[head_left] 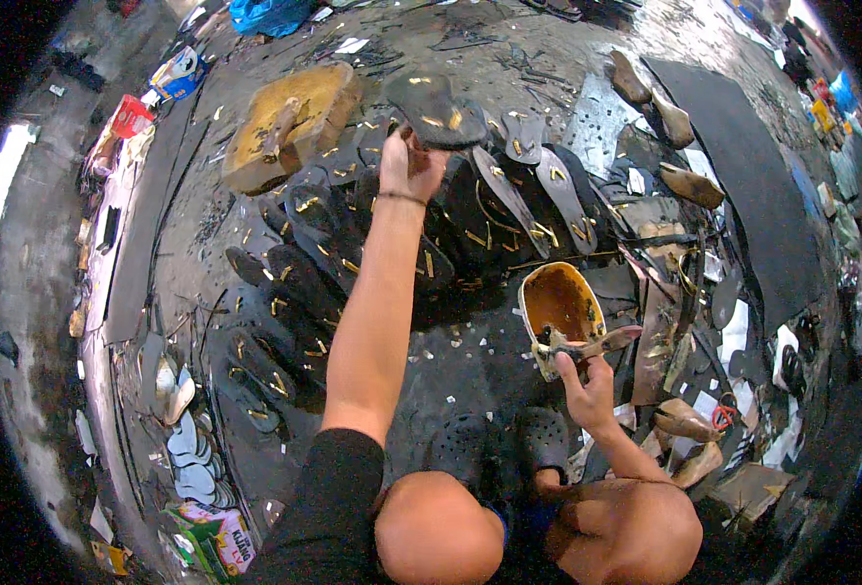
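My left arm reaches far forward, and my left hand (411, 164) is closed on the near edge of a dark sandal sole (436, 109) with small yellowish strips on it. The sole is held tilted above many similar dark soles (319, 219) spread on the floor. In my right hand (587, 388) is a brush with a flat wooden handle (611, 341). Its head end lies at the near rim of an open tub (600, 302), whose inside is coated amber-brown. Part of the brush head is hard to make out against the rim.
A thick wooden block (328, 93) stands at the far left of the soles. Wooden shoe lasts (692, 185) and a large black sheet (743, 166) lie to the right. Grey sole pieces (195, 458) are stacked at the lower left. Scraps litter the floor around my black clogs (460, 444).
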The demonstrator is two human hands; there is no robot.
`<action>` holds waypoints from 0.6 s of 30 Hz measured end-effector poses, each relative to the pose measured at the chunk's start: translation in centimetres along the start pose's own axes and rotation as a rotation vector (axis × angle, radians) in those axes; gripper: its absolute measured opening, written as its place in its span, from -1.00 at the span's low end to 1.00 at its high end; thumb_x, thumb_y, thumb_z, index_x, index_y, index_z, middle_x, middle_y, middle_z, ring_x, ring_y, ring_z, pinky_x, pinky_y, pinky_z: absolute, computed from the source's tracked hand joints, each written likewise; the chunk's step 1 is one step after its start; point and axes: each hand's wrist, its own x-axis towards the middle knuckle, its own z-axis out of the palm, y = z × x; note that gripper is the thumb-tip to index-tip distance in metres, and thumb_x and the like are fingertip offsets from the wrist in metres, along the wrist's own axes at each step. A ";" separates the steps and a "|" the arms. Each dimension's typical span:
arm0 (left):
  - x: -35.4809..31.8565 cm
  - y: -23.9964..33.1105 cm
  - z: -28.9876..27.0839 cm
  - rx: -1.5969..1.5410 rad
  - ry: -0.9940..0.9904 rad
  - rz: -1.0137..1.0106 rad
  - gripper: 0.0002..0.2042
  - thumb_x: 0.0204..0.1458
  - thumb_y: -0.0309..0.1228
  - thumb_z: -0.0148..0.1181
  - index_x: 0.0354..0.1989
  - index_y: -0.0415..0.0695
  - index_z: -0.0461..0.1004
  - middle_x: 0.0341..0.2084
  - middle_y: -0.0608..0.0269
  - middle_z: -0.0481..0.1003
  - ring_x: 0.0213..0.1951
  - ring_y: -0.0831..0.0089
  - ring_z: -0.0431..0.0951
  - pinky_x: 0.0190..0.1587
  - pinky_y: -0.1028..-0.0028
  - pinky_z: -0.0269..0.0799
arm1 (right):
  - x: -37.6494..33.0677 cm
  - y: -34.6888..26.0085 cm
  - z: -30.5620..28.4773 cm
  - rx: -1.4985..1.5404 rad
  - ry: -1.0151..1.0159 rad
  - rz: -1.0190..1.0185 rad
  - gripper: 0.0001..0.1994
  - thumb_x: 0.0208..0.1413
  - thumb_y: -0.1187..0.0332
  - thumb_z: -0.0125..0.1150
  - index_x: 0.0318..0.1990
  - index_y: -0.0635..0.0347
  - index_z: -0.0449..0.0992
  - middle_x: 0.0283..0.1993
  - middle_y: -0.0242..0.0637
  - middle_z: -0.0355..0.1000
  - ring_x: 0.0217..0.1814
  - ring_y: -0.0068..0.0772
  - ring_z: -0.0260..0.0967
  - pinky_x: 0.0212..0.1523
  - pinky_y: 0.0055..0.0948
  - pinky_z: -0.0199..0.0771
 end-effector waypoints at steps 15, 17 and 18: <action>-57.7 2.2 -43.0 1.902 1.609 -0.085 -0.07 0.01 0.02 0.27 0.44 -0.22 -0.04 0.47 -0.23 -0.13 0.49 -0.14 -0.22 0.41 -0.22 -0.22 | -0.9 1.6 3.4 0.026 -0.161 -0.082 -0.72 0.33 0.28 0.16 0.01 0.32 0.52 -0.13 -0.25 0.53 -0.12 -0.47 0.41 -0.06 -0.41 0.43; -58.9 3.7 -42.1 1.499 1.815 -0.543 0.28 -0.22 0.33 0.34 0.52 -0.15 -0.30 0.50 -0.23 -0.32 0.52 -0.11 -0.34 0.44 -0.19 -0.31 | 0.5 2.1 1.5 -0.068 -0.190 -0.032 -0.73 0.35 0.30 0.13 0.01 0.35 0.51 -0.09 -0.28 0.50 -0.07 -0.48 0.40 -0.02 -0.42 0.42; -62.8 3.8 -44.4 1.312 1.801 -0.549 0.31 -0.27 0.37 0.34 0.51 -0.18 -0.24 0.49 -0.27 -0.36 0.51 -0.11 -0.32 0.45 -0.15 -0.30 | 0.2 2.5 2.3 -0.050 -0.229 -0.108 -0.72 0.35 0.30 0.13 0.01 0.36 0.50 -0.09 -0.26 0.49 -0.06 -0.46 0.40 0.00 -0.42 0.42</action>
